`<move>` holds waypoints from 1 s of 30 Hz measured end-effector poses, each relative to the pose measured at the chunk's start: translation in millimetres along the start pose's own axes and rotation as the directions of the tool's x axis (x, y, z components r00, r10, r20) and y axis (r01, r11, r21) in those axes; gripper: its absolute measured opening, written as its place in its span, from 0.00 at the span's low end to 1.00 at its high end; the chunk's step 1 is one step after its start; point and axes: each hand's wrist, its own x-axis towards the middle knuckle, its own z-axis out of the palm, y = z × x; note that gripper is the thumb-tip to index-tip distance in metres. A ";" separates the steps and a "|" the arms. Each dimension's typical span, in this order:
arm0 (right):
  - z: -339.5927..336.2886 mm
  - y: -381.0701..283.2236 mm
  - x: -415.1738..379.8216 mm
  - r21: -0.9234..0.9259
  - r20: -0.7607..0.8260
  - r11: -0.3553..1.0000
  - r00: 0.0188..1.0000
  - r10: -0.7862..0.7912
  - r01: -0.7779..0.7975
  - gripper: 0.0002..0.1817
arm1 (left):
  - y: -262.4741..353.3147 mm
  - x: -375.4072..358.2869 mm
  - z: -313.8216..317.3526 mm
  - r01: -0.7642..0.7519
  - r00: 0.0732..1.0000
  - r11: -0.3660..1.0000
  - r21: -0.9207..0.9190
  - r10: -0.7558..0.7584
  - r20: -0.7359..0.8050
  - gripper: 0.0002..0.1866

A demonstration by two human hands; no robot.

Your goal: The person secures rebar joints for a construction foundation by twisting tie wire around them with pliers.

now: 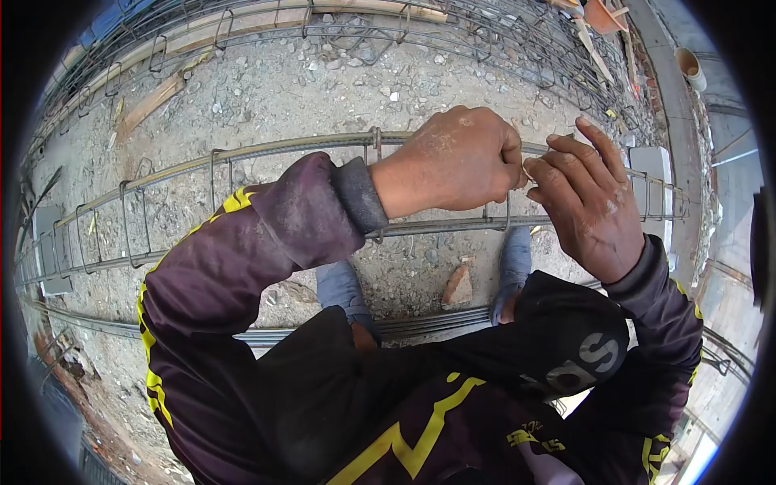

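Note:
My left hand (465,158) is closed in a pinch above a long rebar cage (283,151), its thumb and forefinger tips together on the right side. My right hand (594,198) meets it there, thumb and forefinger bent close together while the other fingers stretch up and apart. Whatever lies between the fingertips is too small to make out. The cage runs across the view, with long bars joined by thin bent stirrups (127,218). Both hands hover over its upper and lower bars, partly hiding them.
Blocks (651,174) support the cage at the right and a grey block (50,250) at the left. More rebar (453,323) lies near my feet. A brick piece (457,287) sits on gravelly ground. Further cages (501,48) and a wooden plank (151,105) lie beyond.

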 end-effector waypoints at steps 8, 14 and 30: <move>-23.9 -26.2 -8.8 -0.058 0.201 0.986 0.965 0.168 -0.159 0.05 | 0.0 11.7 2.6 -0.456 0.889 0.861 0.226 0.454 0.067 0.07; -13.0 -26.6 -26.8 0.121 0.237 0.934 0.924 0.301 -0.335 0.04 | -3.7 12.1 11.9 -0.512 0.857 0.798 0.317 0.498 0.129 0.06; 81.4 -58.3 -91.9 0.740 0.600 0.062 0.699 0.390 -0.670 0.08 | -11.9 -11.8 68.8 -0.382 0.912 0.841 0.384 0.274 0.306 0.04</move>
